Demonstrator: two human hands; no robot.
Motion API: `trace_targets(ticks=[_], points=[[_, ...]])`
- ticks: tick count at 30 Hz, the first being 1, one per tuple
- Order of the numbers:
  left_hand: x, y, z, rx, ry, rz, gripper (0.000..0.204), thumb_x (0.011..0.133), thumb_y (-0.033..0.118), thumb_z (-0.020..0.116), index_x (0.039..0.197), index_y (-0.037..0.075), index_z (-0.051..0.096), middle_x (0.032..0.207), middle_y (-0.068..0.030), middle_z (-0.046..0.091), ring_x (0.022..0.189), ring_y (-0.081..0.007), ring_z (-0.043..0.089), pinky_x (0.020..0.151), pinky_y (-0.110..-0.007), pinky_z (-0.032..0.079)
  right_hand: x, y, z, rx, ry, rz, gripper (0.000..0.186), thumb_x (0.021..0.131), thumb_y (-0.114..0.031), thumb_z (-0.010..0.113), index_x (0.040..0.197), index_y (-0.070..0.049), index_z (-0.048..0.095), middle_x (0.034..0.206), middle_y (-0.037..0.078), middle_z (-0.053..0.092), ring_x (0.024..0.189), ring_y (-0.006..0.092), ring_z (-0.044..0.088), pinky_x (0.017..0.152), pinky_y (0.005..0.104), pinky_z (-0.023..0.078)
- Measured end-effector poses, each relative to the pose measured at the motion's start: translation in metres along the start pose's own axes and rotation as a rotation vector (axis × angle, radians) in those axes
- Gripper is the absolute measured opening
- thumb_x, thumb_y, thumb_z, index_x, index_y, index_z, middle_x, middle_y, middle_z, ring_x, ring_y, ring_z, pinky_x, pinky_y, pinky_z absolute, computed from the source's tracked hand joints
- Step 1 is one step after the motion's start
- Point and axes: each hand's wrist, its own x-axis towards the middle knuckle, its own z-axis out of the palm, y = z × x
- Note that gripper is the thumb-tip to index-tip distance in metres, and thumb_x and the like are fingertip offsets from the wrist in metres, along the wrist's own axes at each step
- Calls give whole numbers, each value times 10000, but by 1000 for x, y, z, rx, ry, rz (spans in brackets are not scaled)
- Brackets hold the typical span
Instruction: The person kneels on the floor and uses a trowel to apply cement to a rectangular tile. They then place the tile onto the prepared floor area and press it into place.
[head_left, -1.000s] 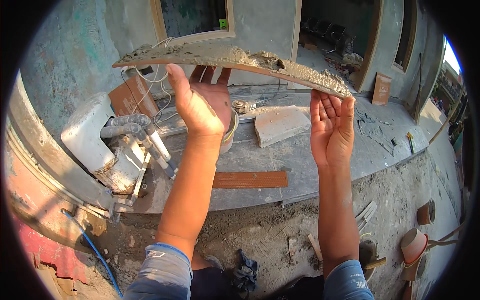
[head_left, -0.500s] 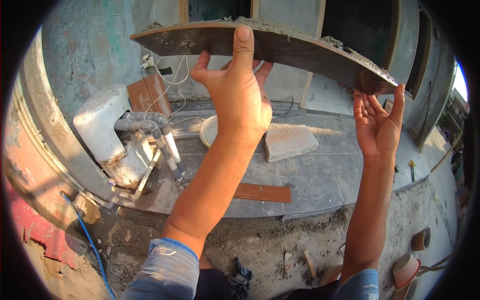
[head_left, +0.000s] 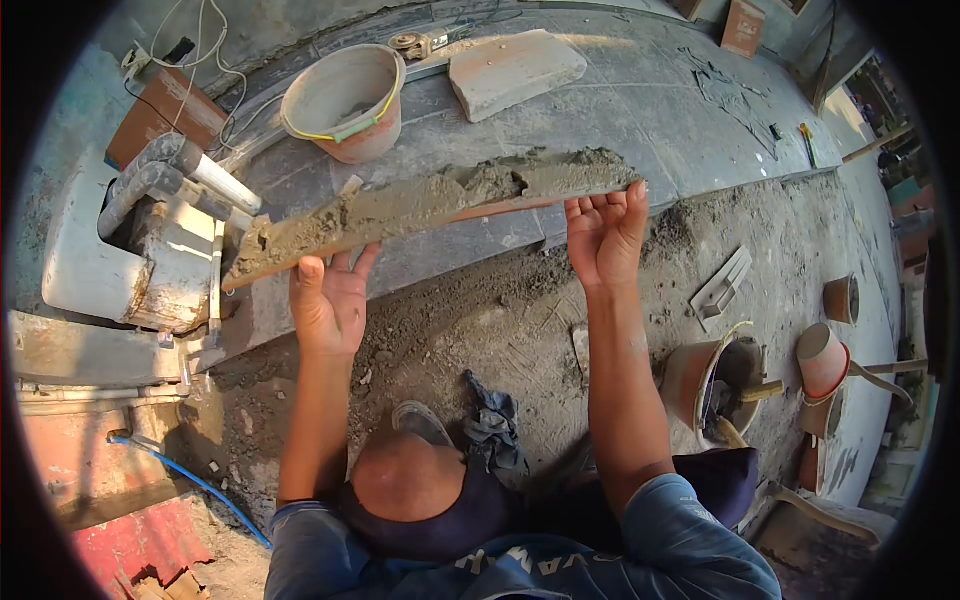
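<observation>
A long, narrow tile (head_left: 502, 207) spans the space in front of me, its left end lower and nearer than its right. Thick, wet grey mortar (head_left: 430, 198) covers its upper side in a rough layer. My left hand (head_left: 333, 305) grips the near edge left of the middle, thumb at the edge and fingers underneath. At the right end, my right hand (head_left: 606, 238) pinches the tile between thumb and fingers. The left end comes close to the grey pipes (head_left: 165, 175) on a white fixture (head_left: 100, 270).
Beyond the tile, a bucket with a yellow handle (head_left: 345, 105) and a pale slab (head_left: 515, 72) stand on the tiled step (head_left: 640, 110). On the dirt lie a float (head_left: 721, 288) and a dark cloth (head_left: 492, 425). Another bucket (head_left: 690, 385) holds tools at right.
Both hands have brought the tile down from overhead, so its mortared top shows instead of its dark underside. My view has tilted down, bringing my knee and the buckets into sight.
</observation>
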Motion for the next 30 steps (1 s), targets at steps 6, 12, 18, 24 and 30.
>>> trace_targets(ticks=[6, 12, 18, 24, 30], points=[[-64, -94, -113, -11, 113, -92, 633, 804, 209, 780, 1338, 113, 454, 1328, -53, 539, 1280, -247, 472, 1173, -482, 289, -58, 74, -137, -10, 129, 118, 559, 843, -516, 682, 1194, -101, 551, 1197, 49, 581, 1198, 232, 510, 1045, 389, 405], [-109, -149, -194, -29, 239, -260, 599, 793, 106, 778, 1312, 155, 481, 1356, -39, 529, 1311, -259, 457, 1178, -471, 278, -83, 118, -206, -33, 304, 299, 408, 822, -460, 726, 1022, -130, 596, 1113, 42, 598, 1087, 216, 549, 953, 347, 440], [-114, -164, -229, -207, 237, -411, 286, 817, 151, 762, 1087, 145, 669, 1305, -44, 587, 1310, -259, 459, 1174, -472, 269, -68, 131, -242, -47, 347, 411, 405, 812, -426, 731, 1041, -116, 606, 1149, 58, 611, 1118, 228, 551, 973, 350, 432], [-102, -185, -249, -256, 232, -397, 56, 820, 144, 763, 856, 164, 726, 1156, -26, 672, 1229, -228, 523, 1165, -444, 300, -40, 127, -262, -34, 374, 442, 453, 806, -375, 737, 1117, -78, 593, 1144, 61, 624, 1121, 222, 567, 1011, 343, 441], [-99, -198, -258, -203, 381, -398, 123, 849, 112, 727, 933, 166, 654, 1087, 5, 661, 1243, -241, 505, 1174, -453, 278, -29, 131, -260, -163, 428, 453, 408, 817, -382, 723, 1079, -91, 610, 1094, 33, 633, 1067, 183, 576, 954, 309, 457]])
